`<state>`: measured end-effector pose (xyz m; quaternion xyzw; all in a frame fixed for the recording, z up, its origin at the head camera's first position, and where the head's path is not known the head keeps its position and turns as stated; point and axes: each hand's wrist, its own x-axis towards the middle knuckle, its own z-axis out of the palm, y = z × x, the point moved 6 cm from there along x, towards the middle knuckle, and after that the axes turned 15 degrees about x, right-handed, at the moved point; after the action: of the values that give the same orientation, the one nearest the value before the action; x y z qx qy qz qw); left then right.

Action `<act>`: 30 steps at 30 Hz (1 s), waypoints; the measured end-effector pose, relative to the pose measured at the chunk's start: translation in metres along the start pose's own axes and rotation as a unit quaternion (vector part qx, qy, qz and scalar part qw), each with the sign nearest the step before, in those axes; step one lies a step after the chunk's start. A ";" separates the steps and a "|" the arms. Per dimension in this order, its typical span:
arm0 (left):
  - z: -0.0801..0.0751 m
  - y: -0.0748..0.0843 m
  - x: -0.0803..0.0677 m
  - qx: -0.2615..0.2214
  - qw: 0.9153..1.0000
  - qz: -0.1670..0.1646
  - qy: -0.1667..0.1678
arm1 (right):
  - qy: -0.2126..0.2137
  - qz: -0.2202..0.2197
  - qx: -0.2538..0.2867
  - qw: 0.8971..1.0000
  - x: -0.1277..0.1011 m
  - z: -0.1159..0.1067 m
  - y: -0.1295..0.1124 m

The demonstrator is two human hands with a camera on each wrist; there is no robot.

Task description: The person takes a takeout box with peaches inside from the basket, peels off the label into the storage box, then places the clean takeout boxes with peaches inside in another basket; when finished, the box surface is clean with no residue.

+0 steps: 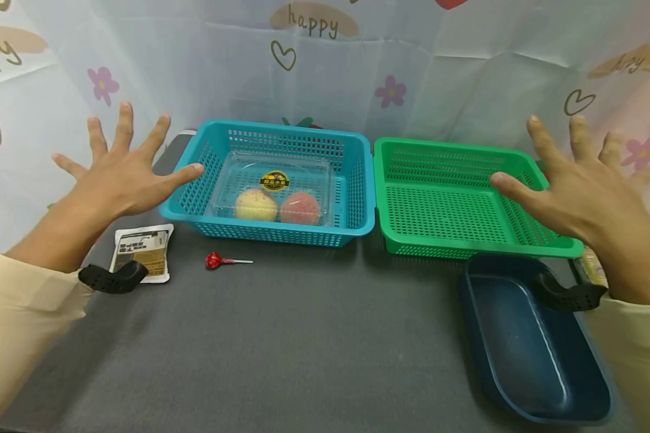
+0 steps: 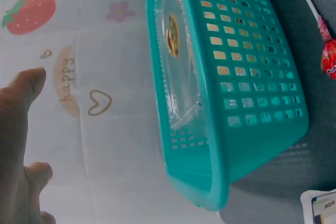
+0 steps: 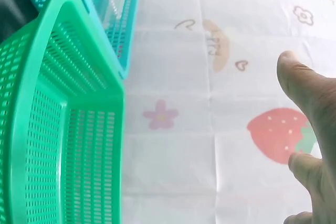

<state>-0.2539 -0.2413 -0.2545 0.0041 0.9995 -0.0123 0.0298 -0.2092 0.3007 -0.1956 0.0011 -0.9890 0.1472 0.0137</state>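
Passage for a hand is given across the middle of the table (image 1: 330, 337), between the lollipop (image 1: 213, 260) and the tub (image 1: 531, 343). Behind, reach is limited by the curtain (image 1: 195, 66). The blue basket (image 1: 265, 231) and green basket (image 1: 428, 245) are set with rims side by side, so hardly a gap is left between them. Both can be entered from above, but much of the blue one is filled by the clear box (image 1: 303, 168), whose top covers the fruit (image 1: 256, 205). The green one's interior is left open, enclosed by its walls; its near right corner is crowded by the tub. Left of the lollipop, the table is occupied by a flat packet (image 1: 143, 249).
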 end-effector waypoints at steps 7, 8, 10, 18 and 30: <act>0.005 -0.003 -0.002 -0.010 1.000 0.002 0.020 | 0.000 -0.016 0.012 1.000 0.004 0.000 -0.017; 0.006 -0.003 -0.003 -0.011 1.000 0.004 0.022 | 0.002 -0.020 0.012 1.000 0.005 -0.001 -0.021; 0.008 -0.003 -0.003 -0.013 0.999 0.008 0.028 | 0.005 -0.029 0.013 0.999 0.006 -0.001 -0.027; 0.018 -0.002 -0.007 -0.026 0.998 0.018 0.047 | 0.006 -0.072 0.023 0.997 0.013 0.000 -0.053; 0.039 0.002 -0.008 -0.047 0.996 0.047 0.059 | 0.007 -0.113 0.063 0.992 0.023 0.012 -0.085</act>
<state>-0.2434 -0.2406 -0.2926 0.0506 0.9977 0.0364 -0.0280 -0.2321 0.2162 -0.1818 0.1123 -0.9712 0.2069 0.0372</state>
